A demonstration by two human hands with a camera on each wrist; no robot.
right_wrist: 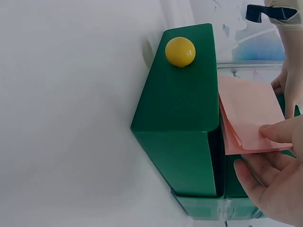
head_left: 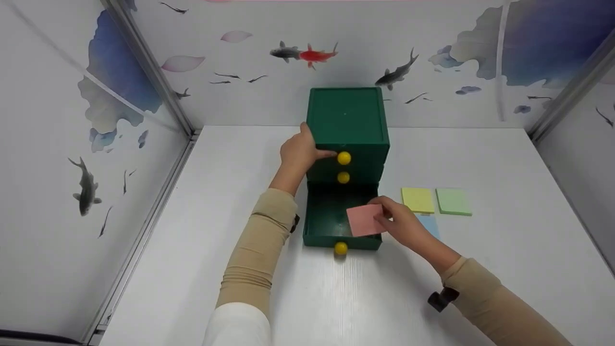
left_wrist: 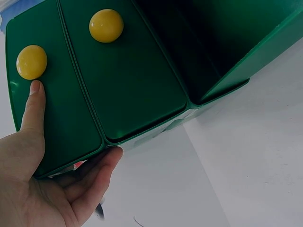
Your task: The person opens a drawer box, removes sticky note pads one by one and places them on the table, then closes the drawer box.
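Note:
A green drawer cabinet with yellow round knobs stands on the white table, its bottom drawer pulled out. My left hand holds the cabinet's left side near the top. In the left wrist view the thumb lies across the top drawer front, its tip just under the knob, while the other fingers lie along the side. Over the right part of the pulled-out drawer, my right hand pinches a pad of pink sticky notes between thumb and fingers. The right wrist view shows the pink pad's sheets slightly parted.
To the right of the drawer lie a yellow sticky-note pad, a green pad and a blue pad, the last partly hidden by my right hand. A wall painted with fish rises close behind the cabinet.

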